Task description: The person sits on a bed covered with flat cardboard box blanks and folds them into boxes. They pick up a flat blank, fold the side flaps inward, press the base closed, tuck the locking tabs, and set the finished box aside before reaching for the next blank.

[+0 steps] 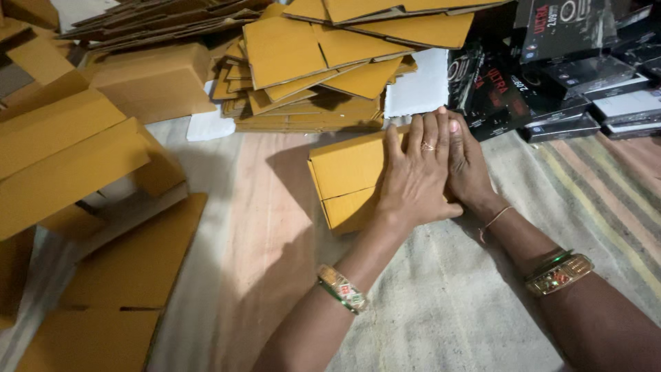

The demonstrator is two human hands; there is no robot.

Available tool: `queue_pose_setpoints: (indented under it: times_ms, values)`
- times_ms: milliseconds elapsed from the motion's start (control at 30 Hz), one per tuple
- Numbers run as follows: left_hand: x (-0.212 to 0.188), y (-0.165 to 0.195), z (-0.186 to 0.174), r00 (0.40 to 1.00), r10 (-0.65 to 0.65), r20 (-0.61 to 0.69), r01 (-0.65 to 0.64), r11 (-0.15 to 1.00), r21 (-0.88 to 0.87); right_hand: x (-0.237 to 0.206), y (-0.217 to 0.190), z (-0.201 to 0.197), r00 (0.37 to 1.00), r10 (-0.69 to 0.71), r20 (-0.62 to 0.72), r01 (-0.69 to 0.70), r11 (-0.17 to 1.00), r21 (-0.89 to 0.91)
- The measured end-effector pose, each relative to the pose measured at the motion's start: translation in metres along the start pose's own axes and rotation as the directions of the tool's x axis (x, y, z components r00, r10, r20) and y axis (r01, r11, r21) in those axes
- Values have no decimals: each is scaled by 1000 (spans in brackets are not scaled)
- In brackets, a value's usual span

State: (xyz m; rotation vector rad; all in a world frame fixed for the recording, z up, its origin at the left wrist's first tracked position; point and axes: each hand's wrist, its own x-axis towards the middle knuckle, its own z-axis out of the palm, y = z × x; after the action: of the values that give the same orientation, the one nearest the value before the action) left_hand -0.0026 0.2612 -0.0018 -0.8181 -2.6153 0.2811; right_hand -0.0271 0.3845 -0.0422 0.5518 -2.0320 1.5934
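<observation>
You are pressing your left hand (416, 176) flat, fingers spread and grasping nothing, on the right end of the flat yellow corrugated cardboard box blank (348, 180). Your right hand (470, 169) is lying open against its right edge, partly tucked under the left. The blank is stretching leftward from both hands across the striped woven floor mat (482, 303), so neither hand is nearer.

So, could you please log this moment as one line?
left hand: flat on cardboard box | right hand: against box, beside left | surface: striped mat
</observation>
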Motion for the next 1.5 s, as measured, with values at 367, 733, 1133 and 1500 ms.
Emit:
queue_pose_setpoints:
  times_ms: [367,733,1133,1500]
  values:
    - [-1,-12,21,995,-39,-88,32,996,-78,5,5,0,999,38,9,-38,999,-26]
    - [-48,-58,20,986,-158,-61,149,980,-130,1,10,0,999,41,34,-38,997,-69]
    - [-98,-118,72,824,-565,48,87,42,-995,-3,14,3,992,124,32,-127,985,117]
    - [-104,-112,56,943,-323,74,-18,-275,-961,2,1,4,995,-21,-101,-27,893,-448]
